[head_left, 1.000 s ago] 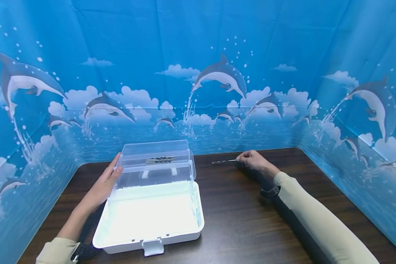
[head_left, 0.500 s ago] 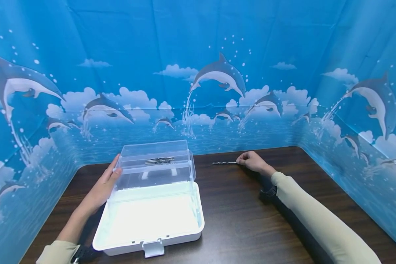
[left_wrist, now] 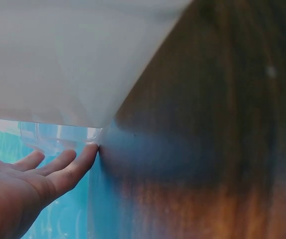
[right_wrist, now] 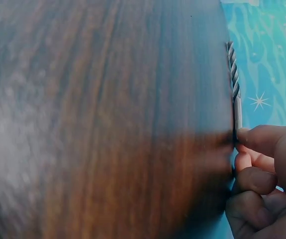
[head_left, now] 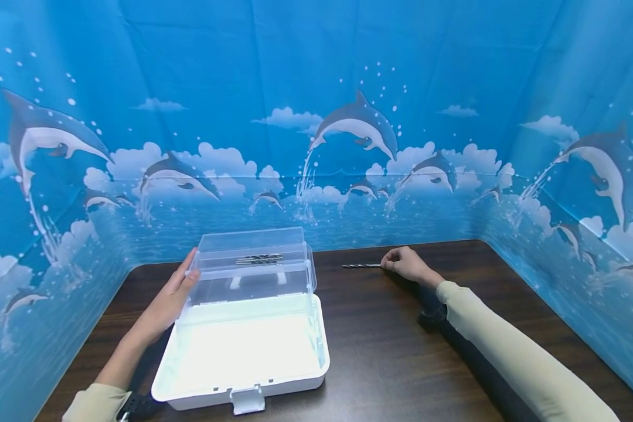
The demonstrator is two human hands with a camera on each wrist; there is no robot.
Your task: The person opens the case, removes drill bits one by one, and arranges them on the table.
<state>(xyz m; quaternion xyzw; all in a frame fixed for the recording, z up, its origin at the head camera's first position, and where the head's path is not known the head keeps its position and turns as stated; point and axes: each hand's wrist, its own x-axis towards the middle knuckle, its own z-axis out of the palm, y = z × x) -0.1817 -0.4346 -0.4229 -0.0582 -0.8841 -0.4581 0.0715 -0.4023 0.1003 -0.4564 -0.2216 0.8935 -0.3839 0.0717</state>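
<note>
No text, label, brand, number or sign can be read in any view — not on the white box, the drill bit or the blue backdrop. Any fine marking on the bits in the clear lid is too small to tell — and the wrist views are too blurred in places to settle more.

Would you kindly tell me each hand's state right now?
Left hand: holding the clear plastic tray at its left side.
Right hand: closed, pinching a twist drill bit.
</note>
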